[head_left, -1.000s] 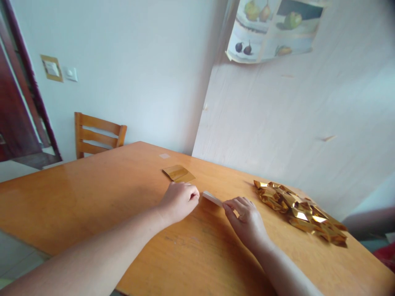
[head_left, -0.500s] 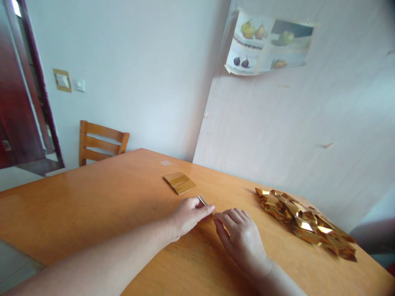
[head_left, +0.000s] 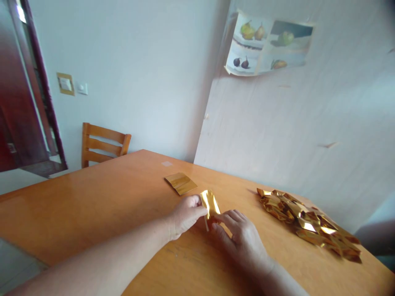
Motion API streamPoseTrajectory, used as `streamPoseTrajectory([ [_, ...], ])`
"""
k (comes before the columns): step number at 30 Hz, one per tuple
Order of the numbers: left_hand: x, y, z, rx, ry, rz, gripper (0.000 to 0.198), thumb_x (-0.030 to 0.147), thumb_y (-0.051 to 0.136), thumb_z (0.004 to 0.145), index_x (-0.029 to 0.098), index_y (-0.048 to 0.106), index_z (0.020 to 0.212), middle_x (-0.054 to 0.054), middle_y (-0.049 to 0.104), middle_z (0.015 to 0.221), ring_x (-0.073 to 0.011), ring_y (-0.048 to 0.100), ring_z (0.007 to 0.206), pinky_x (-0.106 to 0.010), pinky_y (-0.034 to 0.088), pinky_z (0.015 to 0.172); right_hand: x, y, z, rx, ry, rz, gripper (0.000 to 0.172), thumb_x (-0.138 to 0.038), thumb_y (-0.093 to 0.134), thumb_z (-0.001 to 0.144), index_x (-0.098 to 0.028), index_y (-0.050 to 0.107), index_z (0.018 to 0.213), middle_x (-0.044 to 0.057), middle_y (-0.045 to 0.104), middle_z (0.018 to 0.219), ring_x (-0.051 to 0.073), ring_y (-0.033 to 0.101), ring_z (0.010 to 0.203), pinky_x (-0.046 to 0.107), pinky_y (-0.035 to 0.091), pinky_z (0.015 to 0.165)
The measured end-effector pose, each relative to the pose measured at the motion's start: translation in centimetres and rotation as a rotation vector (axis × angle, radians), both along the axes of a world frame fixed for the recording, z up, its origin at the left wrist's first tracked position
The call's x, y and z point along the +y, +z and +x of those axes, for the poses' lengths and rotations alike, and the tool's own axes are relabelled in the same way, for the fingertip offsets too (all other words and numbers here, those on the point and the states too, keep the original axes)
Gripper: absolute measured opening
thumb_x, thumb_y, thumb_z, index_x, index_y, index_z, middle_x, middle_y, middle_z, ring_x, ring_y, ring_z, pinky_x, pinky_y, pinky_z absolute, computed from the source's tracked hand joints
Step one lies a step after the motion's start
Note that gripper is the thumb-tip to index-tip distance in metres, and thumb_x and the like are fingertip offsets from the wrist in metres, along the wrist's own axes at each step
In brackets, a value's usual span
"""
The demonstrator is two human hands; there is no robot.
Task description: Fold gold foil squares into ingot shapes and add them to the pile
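Note:
A small sheet of shiny gold foil paper (head_left: 210, 202) is held just above the table between my two hands. My left hand (head_left: 189, 213) pinches its left edge between thumb and fingers. At the lower right edge, my right hand (head_left: 242, 236) grips the same sheet with thumb and forefinger. The foil's face is turned toward me and looks slightly curved, with a narrow pale strip along its lower left side. Behind my left hand a flat stack of gold foil squares (head_left: 180, 183) lies on the table.
On the right of the wooden table (head_left: 101, 205) is a pile of folded gold foil pieces (head_left: 308, 224). A small pale patch (head_left: 167, 163) is near the far corner. A wooden chair (head_left: 105, 144) stands beyond the left edge. Fruit pictures (head_left: 268, 45) hang on the wall.
The foil, earlier seen as a narrow edge between my fingers, now shows its broad shiny face. My right fingers have moved slightly down along it, and the view has shifted a little.

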State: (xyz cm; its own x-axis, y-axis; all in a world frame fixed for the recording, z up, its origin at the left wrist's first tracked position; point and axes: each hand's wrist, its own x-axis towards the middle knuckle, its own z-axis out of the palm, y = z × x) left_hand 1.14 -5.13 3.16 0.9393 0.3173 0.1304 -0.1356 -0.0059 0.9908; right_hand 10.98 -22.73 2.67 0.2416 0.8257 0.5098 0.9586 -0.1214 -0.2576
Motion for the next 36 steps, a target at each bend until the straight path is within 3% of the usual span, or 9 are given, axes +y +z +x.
streamPoseTrajectory([
  [4,0.5,-0.6,0.3,-0.02,0.07,0.182,0.02,0.015,0.055,0.081,0.016,0.065,0.098,-0.006,0.072,0.099,-0.0206,0.066,0.095,-0.033,0.049,0.084,-0.1,-0.9,0.9,0.031,-0.067,-0.008,0.02,-0.033,0.052,0.099,-0.026,0.07,0.103,0.006,0.07,0.09,0.023,0.064,0.085,0.035,0.048,0.076],
  [8,1.3,-0.9,0.3,-0.031,0.276,0.671,0.006,0.014,0.054,0.081,0.018,0.058,0.079,-0.001,0.065,0.077,-0.0167,0.06,0.074,-0.029,0.044,0.069,0.0,-1.9,2.0,0.093,-0.185,0.008,0.022,-0.032,0.053,0.097,-0.026,0.069,0.111,0.006,0.072,0.094,0.023,0.067,0.088,0.034,0.05,0.076],
  [11,1.5,-0.5,-0.1,-0.088,0.359,1.055,0.01,0.011,0.055,0.082,0.019,0.059,0.078,0.0,0.064,0.075,-0.0166,0.058,0.074,-0.033,0.039,0.075,-0.1,-2.0,2.7,0.153,-0.299,0.072,0.023,-0.027,0.051,0.094,-0.024,0.066,0.11,0.005,0.071,0.091,0.022,0.068,0.083,0.032,0.049,0.072],
  [14,1.2,0.0,-0.6,-0.128,0.353,1.289,0.015,0.009,0.055,0.082,0.021,0.065,0.084,-0.001,0.066,0.083,-0.0182,0.059,0.082,-0.037,0.037,0.082,-0.2,-1.8,3.1,0.194,-0.397,0.134,0.019,-0.024,0.049,0.091,-0.022,0.063,0.103,0.003,0.07,0.087,0.021,0.066,0.079,0.031,0.047,0.069],
  [16,1.0,0.0,-0.8,-0.113,0.276,1.373,0.016,0.01,0.057,0.083,0.022,0.068,0.084,-0.001,0.065,0.085,-0.0195,0.058,0.085,-0.037,0.036,0.083,-0.4,-1.5,3.1,0.2,-0.409,0.157,0.016,-0.024,0.049,0.089,-0.022,0.062,0.1,0.003,0.068,0.086,0.02,0.065,0.08,0.031,0.046,0.07],
  [22,0.4,-0.9,-0.9,-0.058,0.011,1.426,0.012,0.012,0.062,0.081,0.022,0.07,0.079,-0.002,0.064,0.083,-0.0205,0.059,0.086,-0.035,0.037,0.078,-0.3,-1.0,2.1,0.225,-0.175,0.059,0.011,-0.026,0.054,0.091,-0.022,0.063,0.093,0.003,0.067,0.088,0.019,0.062,0.084,0.031,0.046,0.074],
  [25,0.3,-1.0,-1.0,-0.051,-0.019,1.404,0.012,0.014,0.062,0.082,0.022,0.07,0.079,-0.002,0.064,0.081,-0.02,0.059,0.083,-0.034,0.037,0.077,-0.1,-0.9,1.3,0.198,-0.073,-0.057,0.008,-0.027,0.062,0.087,-0.023,0.065,0.093,0.003,0.068,0.091,0.021,0.062,0.088,0.032,0.046,0.077],
  [29,0.2,-1.0,-0.9,-0.062,-0.018,1.368,0.013,0.015,0.06,0.084,0.022,0.07,0.078,-0.002,0.066,0.082,-0.0204,0.06,0.085,-0.034,0.037,0.078,0.1,-0.9,0.9,0.141,-0.055,-0.141,0.011,-0.019,0.064,0.084,-0.024,0.067,0.094,0.003,0.068,0.094,0.021,0.06,0.089,0.032,0.045,0.078],
  [36,0.7,-1.2,-0.7,-0.007,-0.049,1.291,0.015,0.013,0.057,0.083,0.021,0.068,0.085,-0.002,0.071,0.091,-0.0198,0.063,0.089,-0.032,0.038,0.076,-0.1,-1.1,1.3,0.147,-0.016,-0.189,0.017,-0.015,0.054,0.093,-0.024,0.068,0.089,0.001,0.067,0.087,0.018,0.06,0.084,0.028,0.044,0.075],
])
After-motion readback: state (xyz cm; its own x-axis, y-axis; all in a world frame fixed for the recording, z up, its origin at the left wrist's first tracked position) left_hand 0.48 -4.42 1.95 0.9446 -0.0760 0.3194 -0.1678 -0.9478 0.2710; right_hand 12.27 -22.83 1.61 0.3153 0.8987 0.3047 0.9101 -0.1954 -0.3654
